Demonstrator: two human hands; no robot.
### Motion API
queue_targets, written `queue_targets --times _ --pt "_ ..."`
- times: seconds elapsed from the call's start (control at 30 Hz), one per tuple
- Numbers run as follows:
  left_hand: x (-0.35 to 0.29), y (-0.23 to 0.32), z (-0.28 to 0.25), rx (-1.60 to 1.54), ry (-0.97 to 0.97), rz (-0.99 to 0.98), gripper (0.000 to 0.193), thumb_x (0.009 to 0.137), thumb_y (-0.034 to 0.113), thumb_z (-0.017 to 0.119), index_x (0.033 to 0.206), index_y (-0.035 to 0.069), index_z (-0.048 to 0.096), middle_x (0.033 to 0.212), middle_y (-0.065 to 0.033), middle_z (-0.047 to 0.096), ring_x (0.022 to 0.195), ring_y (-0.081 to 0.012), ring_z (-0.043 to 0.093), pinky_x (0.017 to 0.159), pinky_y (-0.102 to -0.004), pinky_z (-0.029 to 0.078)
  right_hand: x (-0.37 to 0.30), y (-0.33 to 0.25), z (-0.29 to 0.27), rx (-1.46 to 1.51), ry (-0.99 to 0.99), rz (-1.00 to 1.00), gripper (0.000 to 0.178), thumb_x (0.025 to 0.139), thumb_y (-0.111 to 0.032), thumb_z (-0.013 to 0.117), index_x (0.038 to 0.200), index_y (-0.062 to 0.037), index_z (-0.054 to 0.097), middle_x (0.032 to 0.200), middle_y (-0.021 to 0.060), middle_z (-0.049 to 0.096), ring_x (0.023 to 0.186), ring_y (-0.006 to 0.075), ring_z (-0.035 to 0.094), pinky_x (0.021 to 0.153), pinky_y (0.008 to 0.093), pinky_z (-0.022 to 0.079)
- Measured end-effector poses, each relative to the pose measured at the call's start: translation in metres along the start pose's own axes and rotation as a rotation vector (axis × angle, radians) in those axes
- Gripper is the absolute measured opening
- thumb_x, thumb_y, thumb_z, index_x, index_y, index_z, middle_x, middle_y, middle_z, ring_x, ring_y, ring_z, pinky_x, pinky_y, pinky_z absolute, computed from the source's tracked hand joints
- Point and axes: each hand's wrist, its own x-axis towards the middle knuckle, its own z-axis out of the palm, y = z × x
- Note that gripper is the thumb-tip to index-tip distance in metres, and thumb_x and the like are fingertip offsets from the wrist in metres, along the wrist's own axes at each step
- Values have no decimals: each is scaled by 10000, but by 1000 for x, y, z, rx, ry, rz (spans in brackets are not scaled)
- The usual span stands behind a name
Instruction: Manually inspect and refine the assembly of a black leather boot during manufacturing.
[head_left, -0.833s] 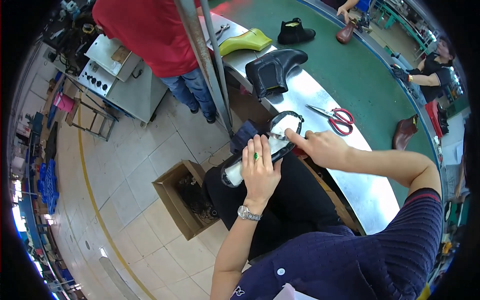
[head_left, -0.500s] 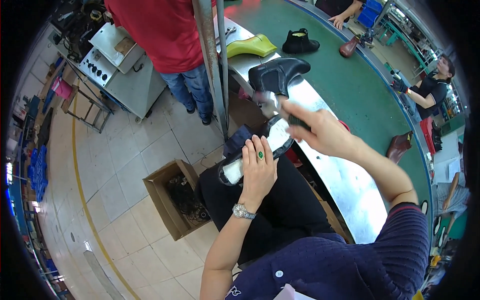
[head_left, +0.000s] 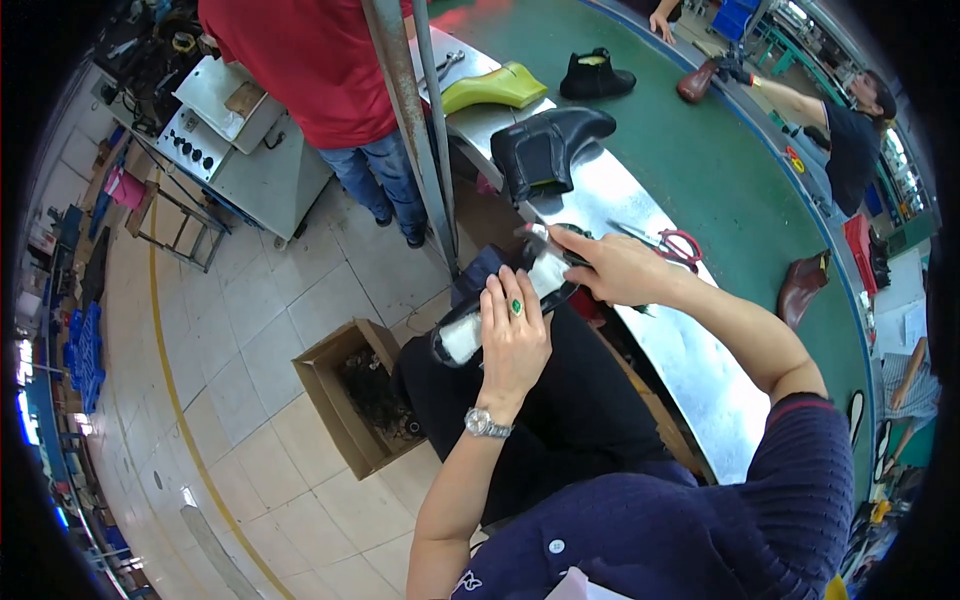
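Observation:
A black shoe (head_left: 460, 341) lies bottom up across my lap, white filling showing on its underside. My left hand (head_left: 514, 345) grips it around the middle, fingers laid over the white area; a ring and a wristwatch are on this hand and wrist. Closed around a hammer (head_left: 538, 232) is my right hand (head_left: 625, 270). The hammer's metal head rests at or just above the shoe's far end; blur hides whether they touch. Scissors with red handles (head_left: 680, 246) lie on the metal bench beyond my right hand. Past it stands a black ankle boot (head_left: 545, 160).
The metal bench (head_left: 690, 390) runs along a green conveyor (head_left: 690, 165). A yellow-green shoe last (head_left: 495, 90), another black boot (head_left: 597, 75) and brown shoes (head_left: 803, 285) stand there. A post (head_left: 410, 120), a person in red (head_left: 310, 70) and a cardboard box (head_left: 345, 400) are left.
My right hand has brought the hammer down onto or near the shoe's far end, uncovering the scissors. My left hand keeps its hold. Across the conveyor, a co-worker now reaches toward a brown shoe.

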Motion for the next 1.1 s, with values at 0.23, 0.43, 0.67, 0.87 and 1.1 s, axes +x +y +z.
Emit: queue_targets --times 0.23,0.43,0.67,0.87,1.1 --pt "-2 4 -5 -9 -17 -26 628 771 205 722 1263 -114 498 1300 -289 499 1203 -411 487 1037 -463 372 -2 -9 8 134 31 85 586 906 -204 586 1429 -111 340 755 254 637 670 437 619 654 507 464" --pt "-5 3 -5 -53 -2 -55 650 756 174 733 1274 -126 479 1306 -300 486 1221 -427 473 1048 -470 367 -4 -31 -17 207 -77 115 636 915 -193 564 1463 -128 248 764 241 645 686 447 618 646 521 460" --pt "-7 2 -6 -72 -40 -60 622 806 180 684 1269 -164 450 1254 -296 475 1230 -447 455 1079 -481 343 -4 -42 -16 -90 -181 42 655 913 -163 555 1477 -158 221 678 193 646 616 387 641 570 497 483" --pt "-5 4 -3 -58 7 -26 595 800 175 687 1229 -177 473 1229 -296 484 1222 -462 458 1073 -489 351 -16 -32 9 -56 -117 79 660 908 -148 555 1481 -140 227 620 178 630 558 374 630 514 484 472" --pt "-4 2 -8 -147 28 -86 610 740 189 756 1194 -124 493 1192 -269 516 1211 -429 469 1059 -459 377 -16 -49 5 -29 -46 76 656 920 -193 558 1488 -155 233 619 181 625 561 377 631 507 478 470"
